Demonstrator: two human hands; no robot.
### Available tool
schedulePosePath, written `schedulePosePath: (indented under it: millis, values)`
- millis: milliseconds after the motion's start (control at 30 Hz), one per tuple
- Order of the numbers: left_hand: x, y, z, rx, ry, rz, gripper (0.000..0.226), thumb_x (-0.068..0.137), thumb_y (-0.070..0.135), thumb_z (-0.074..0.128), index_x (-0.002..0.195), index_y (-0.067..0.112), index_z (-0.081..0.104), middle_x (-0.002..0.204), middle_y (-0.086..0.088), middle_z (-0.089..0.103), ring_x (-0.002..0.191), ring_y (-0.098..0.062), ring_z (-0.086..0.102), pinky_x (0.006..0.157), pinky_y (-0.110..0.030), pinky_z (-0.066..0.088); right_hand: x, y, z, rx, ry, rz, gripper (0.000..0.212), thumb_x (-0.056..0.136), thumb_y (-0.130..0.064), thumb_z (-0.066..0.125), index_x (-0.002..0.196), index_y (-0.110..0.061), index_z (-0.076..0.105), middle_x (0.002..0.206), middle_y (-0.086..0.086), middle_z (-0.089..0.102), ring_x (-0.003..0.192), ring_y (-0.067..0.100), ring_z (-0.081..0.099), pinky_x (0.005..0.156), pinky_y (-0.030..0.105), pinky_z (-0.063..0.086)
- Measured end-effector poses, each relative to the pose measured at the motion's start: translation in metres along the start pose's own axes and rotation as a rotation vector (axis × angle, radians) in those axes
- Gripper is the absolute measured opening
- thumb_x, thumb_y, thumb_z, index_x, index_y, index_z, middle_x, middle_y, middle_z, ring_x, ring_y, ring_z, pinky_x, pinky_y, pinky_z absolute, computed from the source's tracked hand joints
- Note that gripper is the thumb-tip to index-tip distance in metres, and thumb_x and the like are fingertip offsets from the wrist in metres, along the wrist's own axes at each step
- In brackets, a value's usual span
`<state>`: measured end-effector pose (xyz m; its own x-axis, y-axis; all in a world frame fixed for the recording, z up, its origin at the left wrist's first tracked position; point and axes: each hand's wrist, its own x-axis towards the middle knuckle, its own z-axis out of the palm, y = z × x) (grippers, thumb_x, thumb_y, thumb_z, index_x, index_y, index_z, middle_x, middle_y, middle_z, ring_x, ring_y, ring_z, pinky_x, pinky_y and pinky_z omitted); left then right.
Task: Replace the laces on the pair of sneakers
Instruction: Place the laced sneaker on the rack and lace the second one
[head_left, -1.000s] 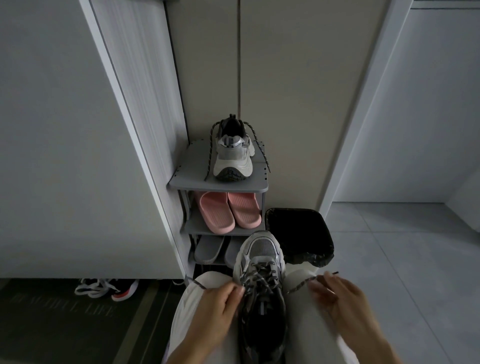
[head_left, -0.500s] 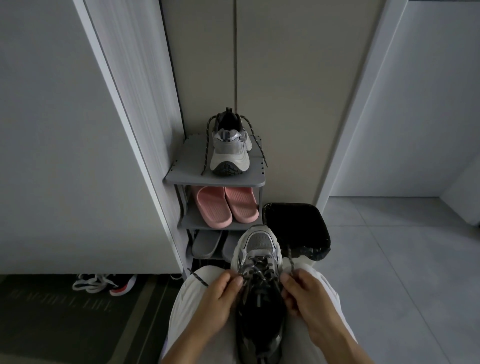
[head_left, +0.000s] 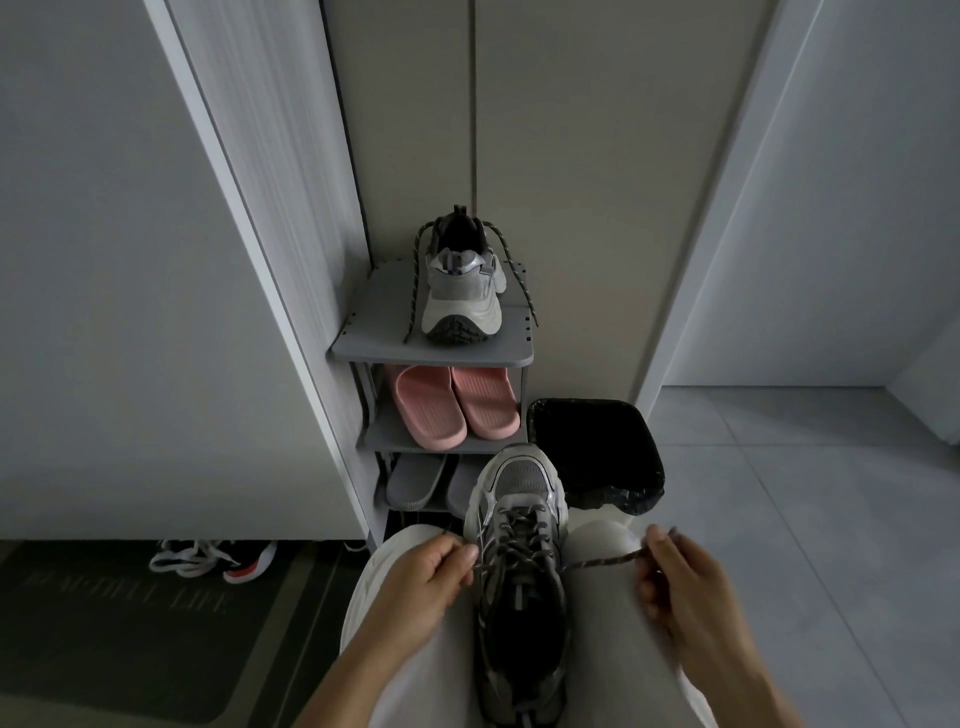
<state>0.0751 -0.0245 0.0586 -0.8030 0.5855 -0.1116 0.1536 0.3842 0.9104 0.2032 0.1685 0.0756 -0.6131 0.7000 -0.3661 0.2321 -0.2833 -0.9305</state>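
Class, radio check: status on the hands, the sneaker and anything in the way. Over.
Left hand pinching one lace end; right hand pulling the lace out sideways. Sneaker on lap, partly laced. Second sneaker waits on the rack. Nothing blocking.

1. A sneaker (head_left: 522, 561) lies on the person's lap, between the knees, toe pointing away.
2. The left hand (head_left: 426, 582) sits just left of this sneaker; the right hand (head_left: 685, 587) is to its right, apart from it.
3. A lace (head_left: 605, 561) runs from the sneaker to the right hand.
4. A shoe rack (head_left: 363, 343) stands ahead, against the wall.
5. A second sneaker (head_left: 462, 296) stands on the rack's top shelf.
6. Slippers (head_left: 452, 405) lie on the middle shelf; another pair (head_left: 415, 480) lies on the shelf below.
7. A bin (head_left: 597, 452) stands just right of the rack.
8. A mat (head_left: 124, 623) lies on the floor at left, with shoes (head_left: 213, 558) behind it.
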Motion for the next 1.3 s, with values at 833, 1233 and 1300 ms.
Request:
schedulePosePath:
  millis: [833,1233,1300]
  values:
    - [0.004,0.002,0.033,0.021,-0.077,0.125,0.055,0.078,0.038,0.065,0.122,0.044,0.032,0.126,0.023,0.035,0.118,0.009,0.038,0.092,-0.005,0.033,-0.031,-0.014,0.047,-0.716,-0.167,-0.356,0.008,0.086,-0.034,0.060,0.094,-0.033,0.058,0.074,-0.014,0.057,0.067,-0.017,0.052,0.055,0.005,0.039]
    - [-0.010,-0.011,0.032,-0.072,0.198,0.166,0.032,0.071,0.014,0.056,0.097,0.031,0.055,0.102,0.009,0.063,0.098,0.002,0.057,0.083,-0.010,0.044,-0.030,-0.011,0.037,-0.687,-0.148,-0.359,0.019,0.079,-0.024,0.063,0.080,-0.038,0.050,0.071,-0.013,0.053,0.080,-0.016,0.050,0.062,0.005,0.038]
    - [-0.008,-0.010,0.030,-0.087,0.137,0.147,0.031,0.069,0.018,0.055,0.098,0.031,0.054,0.102,0.008,0.062,0.097,0.001,0.058,0.082,-0.010,0.044,-0.028,-0.011,0.036,-0.674,-0.241,-0.346,0.025,0.082,-0.025,0.064,0.078,-0.040,0.045,0.072,-0.015,0.052,0.079,-0.030,0.040,0.062,-0.001,0.033]
